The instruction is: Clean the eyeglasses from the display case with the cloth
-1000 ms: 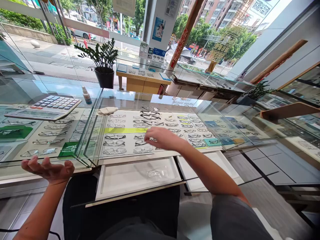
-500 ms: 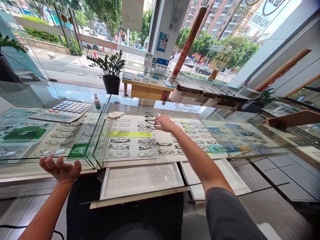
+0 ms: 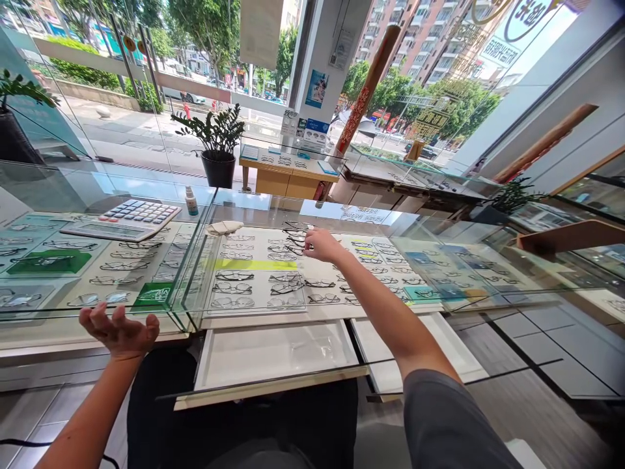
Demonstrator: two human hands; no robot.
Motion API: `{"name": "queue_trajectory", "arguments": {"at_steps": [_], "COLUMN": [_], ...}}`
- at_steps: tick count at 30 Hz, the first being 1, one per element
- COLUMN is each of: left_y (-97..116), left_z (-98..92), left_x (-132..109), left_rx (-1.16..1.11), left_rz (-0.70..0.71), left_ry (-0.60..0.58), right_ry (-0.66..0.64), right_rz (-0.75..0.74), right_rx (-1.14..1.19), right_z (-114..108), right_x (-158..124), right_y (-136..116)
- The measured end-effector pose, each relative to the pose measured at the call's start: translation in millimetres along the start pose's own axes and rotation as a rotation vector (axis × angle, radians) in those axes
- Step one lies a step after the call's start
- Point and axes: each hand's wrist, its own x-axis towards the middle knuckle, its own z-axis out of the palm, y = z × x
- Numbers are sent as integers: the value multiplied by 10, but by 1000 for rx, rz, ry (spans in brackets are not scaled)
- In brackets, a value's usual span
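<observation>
right hand (image 3: 322, 245) maybe touching frames (image 3: 291, 236) | left hand (image 3: 120, 329) at counter edge (image 3: 58, 314)

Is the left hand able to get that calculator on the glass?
Probably yes. The calculator lies uncovered on top of the glass counter, and the left hand is open and empty near the counter's front edge. Nothing stands between them, so it looks like just a reach forward over the glass.

Right hand (image 3: 321, 245) on dark-framed glasses (image 3: 294, 236) atop glass counter (image 3: 273, 212); left hand (image 3: 120, 331) open (palm up) near counter edge; calculator (image 3: 124, 219).
</observation>
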Motion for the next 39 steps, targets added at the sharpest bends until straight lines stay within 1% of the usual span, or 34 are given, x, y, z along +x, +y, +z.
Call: {"name": "queue_trajectory", "arguments": {"at_steps": [3,4,6,10,12,14,16,18,20,23,26,27,30,31,32,33,36,37,39], "left_y": [35,48,77,137,149,140,117,92,77,74,81,84,98,106,115,124,129,119,80], "left_z": [-5,-7,-19,-64,-83,-89,-86,-80,-80,-100,-139,-152,-179,-184,-187,-189,-184,-180,-168], "left_x": [11,15,31,79,88,76,49,21,2,-6,1,4,14,19,23,28,30,25,6], "left_rx": [-6,7,38,88,72,34,0,-24,-38,-21,-21,-19,27,41,44,38,0,-3,18], "left_rz": [-101,-111,-65,103,122,68,-49,-159,-187,-168,-180,-154,8,40,40,7,-125,-126,-57], "left_ry": [-32,-38,-22,30,38,28,-12,-61,-83,-102,-119,-111,-64,-55,-60,-72,-114,-111,-87], "right_ry": [11,13,15,17,10,-27,-105,-210,-313,-404,-424,-415,-360,-347,-340,-343,-364,-358,-298], "right_rz": [23,32,52,90,89,52,-20,-88,-143,-192,-223,-235,-261,-269,-277,-286,-273,-260,-258], "right_rx": [2,7,24,81,169,377,534,585,558,470,368,330,233,209,187,163,77,40,-55], "right_z": [-16,-25,-47,-134,-216,-322,-431,-508,-519,-394,-171,-92,140,219,301,388,665,758,933], "right_x": [-100,-153,-288,-663,-891,-1128,-1348,-1525,-1637,-1689,-1662,-1649,-1621,-1616,-1610,-1601,-1541,-1504,-1400], "right_y": [-4,-2,9,54,59,14,-101,-281,-490,-766,-946,-990,-1092,-1116,-1133,-1141,-1087,-1042,-918]}}
